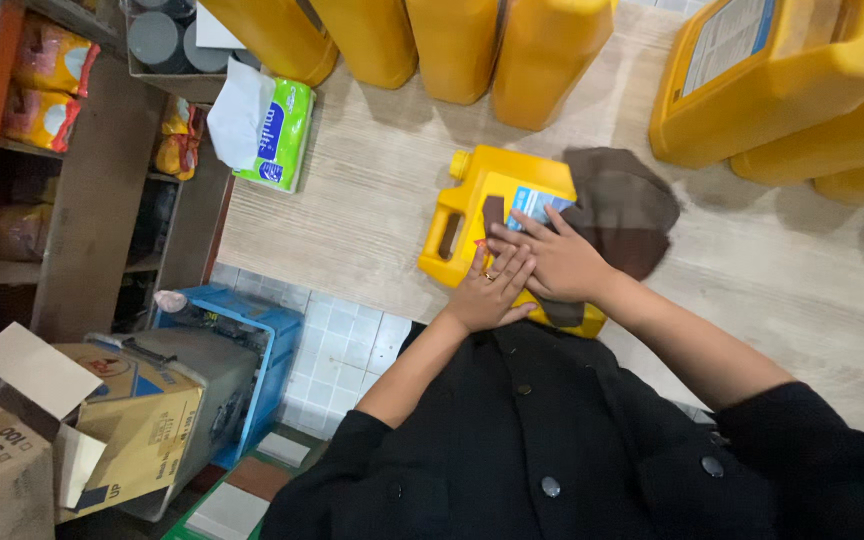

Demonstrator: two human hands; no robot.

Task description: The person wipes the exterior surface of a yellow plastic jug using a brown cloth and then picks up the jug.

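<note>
Fingers flat on yellow jug, pale wooden counter, tiled floor below.

I see my own body from above. I wear a black garment with long sleeves, pushed up so the forearms are bare. Several round dark buttons sit on the front of it. On my left hand there is a thin ring; my right hand wears nothing.

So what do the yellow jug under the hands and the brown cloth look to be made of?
Yellow handled jug: probably rigid plastic, smooth and slightly glossy, with a moulded handle. Brown cloth: soft matte fabric, limp and draped over the jug's edge.
</note>
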